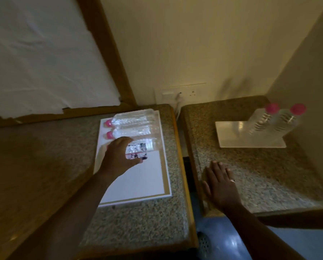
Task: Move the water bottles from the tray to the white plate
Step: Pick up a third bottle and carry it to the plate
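Observation:
A white tray (138, 182) with a gold border lies on the left granite counter. Three clear water bottles with pink caps lie on their sides at its far end. My left hand (119, 154) is wrapped around the nearest bottle (145, 147), the one with a printed label. The other two lying bottles (136, 119) (134, 131) rest behind it. On the right counter a white square plate (237, 136) carries two upright bottles (264, 119) (286, 119) at its far right corner. My right hand (220, 182) lies flat on the right counter, fingers spread, holding nothing.
A gap with blue floor (222, 239) separates the two counters. A wall socket (192, 93) with a white cable sits behind the gap. A wall rises just right of the plate. A wood-framed white panel stands at the back left.

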Motion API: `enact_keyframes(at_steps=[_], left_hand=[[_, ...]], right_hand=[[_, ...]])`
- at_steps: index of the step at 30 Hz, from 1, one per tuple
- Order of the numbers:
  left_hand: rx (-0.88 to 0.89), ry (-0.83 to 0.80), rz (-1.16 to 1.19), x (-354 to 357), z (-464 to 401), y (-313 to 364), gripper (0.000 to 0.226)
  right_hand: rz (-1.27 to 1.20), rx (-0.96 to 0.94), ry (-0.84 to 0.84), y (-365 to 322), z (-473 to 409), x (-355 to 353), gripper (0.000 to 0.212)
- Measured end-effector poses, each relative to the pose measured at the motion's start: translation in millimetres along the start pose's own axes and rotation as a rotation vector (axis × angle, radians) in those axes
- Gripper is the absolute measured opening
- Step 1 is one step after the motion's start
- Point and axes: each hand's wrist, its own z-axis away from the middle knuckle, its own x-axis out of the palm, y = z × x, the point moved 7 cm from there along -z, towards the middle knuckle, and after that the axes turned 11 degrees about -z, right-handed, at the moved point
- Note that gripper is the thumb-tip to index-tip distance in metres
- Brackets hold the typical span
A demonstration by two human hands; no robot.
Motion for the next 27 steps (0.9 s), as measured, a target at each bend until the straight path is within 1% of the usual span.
enact_keyframes(at_steps=[2,3,4,6,8,10,12,14,17,19,21,24,27], left_hand=[[0.025,-0.045,-0.16,3.6,-1.0,-19.7,0.087],[0.013,-0.059,-0.187,5.1,-4.2,-27.3,0.088],[-0.014,-0.077,-0.179,7.6,-8.5,-33.0,0.086],[-0.087,-0.13,-0.092,12.0,-15.8,-45.0,0.082],[-0.121,-0.176,-0.004,17.8,-18.2,-49.3,0.081],[-0.134,-0.166,0.056,19.7,-12.5,-51.7,0.079],[-0.141,-0.15,0.1,20.5,-0.2,-53.0,0.077],[-0.127,-0.158,0.111,24.2,15.6,-53.7,0.078],[-0.071,-0.199,0.104,30.6,40.4,-54.0,0.08],[-0.034,-0.227,0.098,32.5,48.6,-52.7,0.081],[-0.033,-0.262,0.107,29.9,49.8,-51.1,0.083],[-0.017,-0.288,0.09,15.6,43.6,-46.0,0.081],[0.054,-0.259,0.075,-14.9,31.4,-33.5,0.075]], right_hand=[[0.012,-0.019,-0.003,-11.0,-1.1,4.5,0.07],[0.014,-0.021,-0.007,-13.9,-1.3,6.1,0.071],[0.019,-0.019,-0.009,-14.7,-0.6,6.6,0.072],[0.031,-0.024,0.0,-18.1,-1.0,7.1,0.069],[0.043,-0.032,0.014,-18.2,-1.1,5.6,0.065],[0.041,-0.029,0.014,-18.6,-1.4,5.4,0.064],[0.044,-0.027,0.019,-18.6,-1.5,5.6,0.068],[0.047,-0.024,0.024,-18.1,-0.8,5.4,0.071],[0.041,-0.027,0.033,-20.0,0.3,4.5,0.07],[0.042,-0.031,0.03,-21.7,0.4,3.2,0.075],[0.041,-0.034,0.034,-24.3,1.0,1.5,0.078],[0.036,-0.03,0.037,-25.8,1.9,-0.4,0.077],[0.03,-0.023,0.033,-26.4,2.0,-1.7,0.076]])
